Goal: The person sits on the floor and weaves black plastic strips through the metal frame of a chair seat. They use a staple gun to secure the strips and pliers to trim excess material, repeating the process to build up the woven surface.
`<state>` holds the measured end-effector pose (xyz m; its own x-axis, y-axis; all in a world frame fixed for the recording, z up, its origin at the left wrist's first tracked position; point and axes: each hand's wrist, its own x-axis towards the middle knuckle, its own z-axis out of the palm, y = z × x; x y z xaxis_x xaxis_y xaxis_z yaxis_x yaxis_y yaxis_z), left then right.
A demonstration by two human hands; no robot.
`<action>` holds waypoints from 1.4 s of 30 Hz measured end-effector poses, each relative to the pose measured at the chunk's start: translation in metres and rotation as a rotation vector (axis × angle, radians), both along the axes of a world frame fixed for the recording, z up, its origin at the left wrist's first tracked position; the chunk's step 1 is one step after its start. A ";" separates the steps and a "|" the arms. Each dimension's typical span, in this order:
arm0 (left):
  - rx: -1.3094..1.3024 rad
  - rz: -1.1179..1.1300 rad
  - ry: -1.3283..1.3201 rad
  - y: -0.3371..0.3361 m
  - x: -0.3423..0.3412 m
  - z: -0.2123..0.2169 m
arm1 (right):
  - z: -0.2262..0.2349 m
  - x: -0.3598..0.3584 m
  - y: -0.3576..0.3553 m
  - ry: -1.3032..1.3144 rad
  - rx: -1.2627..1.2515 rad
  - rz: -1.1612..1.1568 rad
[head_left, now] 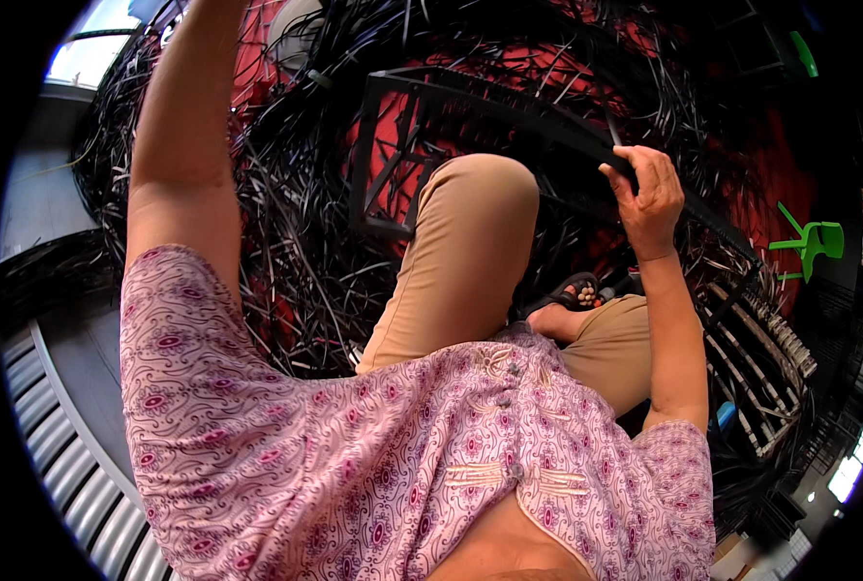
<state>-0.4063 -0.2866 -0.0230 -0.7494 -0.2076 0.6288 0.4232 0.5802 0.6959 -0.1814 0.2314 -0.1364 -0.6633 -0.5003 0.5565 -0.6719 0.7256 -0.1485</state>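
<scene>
My right hand is closed at the upper bar of a black metal frame, its thumb and curled fingers around the dark edge. A thin pale strip end shows just above the fingertips, and I cannot tell whether it is held too. The frame stands tilted beyond my bent knee, with crossing bars at its left end. My left arm stretches far up and leaves the picture at the top, so that hand is out of sight. Loose black plastic strips lie tangled around the frame.
Red flooring shows through the strips. A green chair stands at the right. Nearer, a slatted rack with woven strips lies beside my right arm. A grey slatted metal piece is at the lower left. A pale rounded object sits at the top.
</scene>
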 end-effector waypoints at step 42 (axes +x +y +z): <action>-0.746 0.142 0.042 0.201 0.120 -0.229 | 0.452 0.012 0.046 0.311 -0.304 -0.057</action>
